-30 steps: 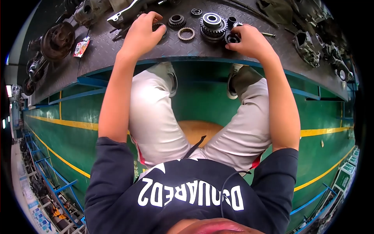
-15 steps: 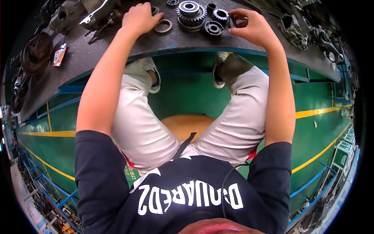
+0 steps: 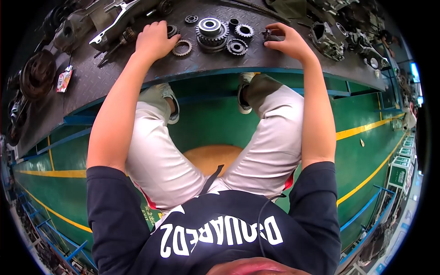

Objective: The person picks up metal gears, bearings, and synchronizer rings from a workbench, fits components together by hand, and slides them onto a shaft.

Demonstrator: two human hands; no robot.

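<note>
- Through the head camera I look down on a person seated on a wooden stool (image 3: 211, 154), both bare forearms reaching forward over a dark, diamond-patterned metal workbench (image 3: 195, 64).
- I see the right hand (image 3: 293, 43) half curled, its thumb and fingertips pinching a small dark metal part (image 3: 269, 35). This part is just above or on the bench, to the right of the gear group; I cannot tell whether its underside touches the surface.
- The left hand (image 3: 152, 41) is palm down, its fingers loosely bent and its thumb out to the right, beside a dark toothed gear (image 3: 173, 30). The hand hides part of that gear, and I cannot tell whether the fingers have hold of it.
- Near the left thumb, a bronze-toned toothed ring (image 3: 182, 48) lies flat, with a small ball bearing (image 3: 191, 19) farther back.
- Between the hands I find a stack of gears (image 3: 212, 42), topped by a bright ball bearing (image 3: 210, 26). To its right are a black sleeve (image 3: 234, 22), a spur gear (image 3: 244, 30) and a toothed hub (image 3: 237, 46) lying close together.
- Left of the left hand are a geared shaft (image 3: 120, 43) and a red-and-white packet (image 3: 64, 79); at the right, well apart from the gears, I make out a metal housing (image 3: 327, 41).
</note>
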